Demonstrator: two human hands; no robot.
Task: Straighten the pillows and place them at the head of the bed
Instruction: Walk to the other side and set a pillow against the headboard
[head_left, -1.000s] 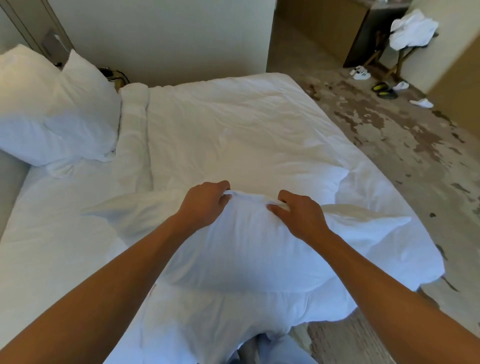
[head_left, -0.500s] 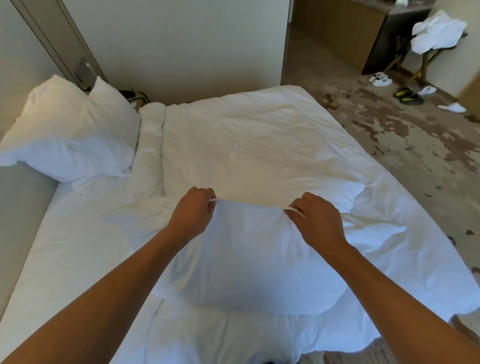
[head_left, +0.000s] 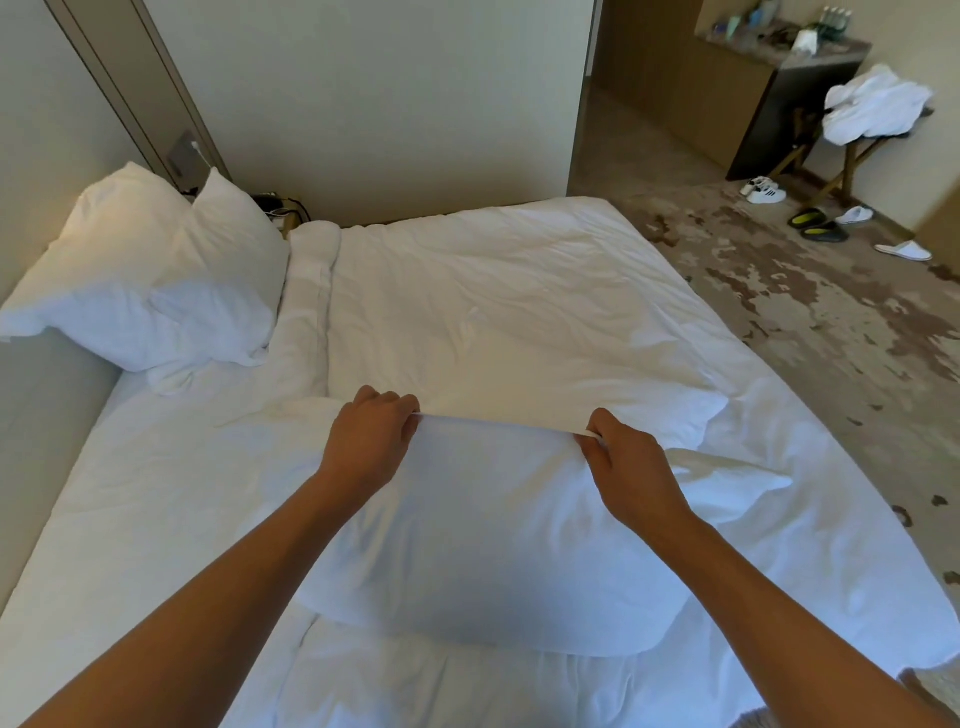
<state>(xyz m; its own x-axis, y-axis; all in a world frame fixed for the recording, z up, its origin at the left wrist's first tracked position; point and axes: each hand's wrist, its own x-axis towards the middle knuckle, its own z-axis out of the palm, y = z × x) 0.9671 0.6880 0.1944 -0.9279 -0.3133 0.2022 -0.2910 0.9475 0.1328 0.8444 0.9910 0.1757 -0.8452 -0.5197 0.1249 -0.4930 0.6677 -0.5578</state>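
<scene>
White pillow (head_left: 483, 535) is gripped along its top edge by left hand (head_left: 370, 441) and right hand (head_left: 626, 462) above the bed (head_left: 509, 312).

Both hands (head_left: 496, 452) on pillow (head_left: 483, 545) edge

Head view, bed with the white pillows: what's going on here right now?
A person is making up a bed. The left hand and right hand each pinch the far edge of a white pillow lying on the duvet, pulling that edge taut between them. Two more pillows already lean at the head of the bed, so the held one is not yet in place.
</scene>
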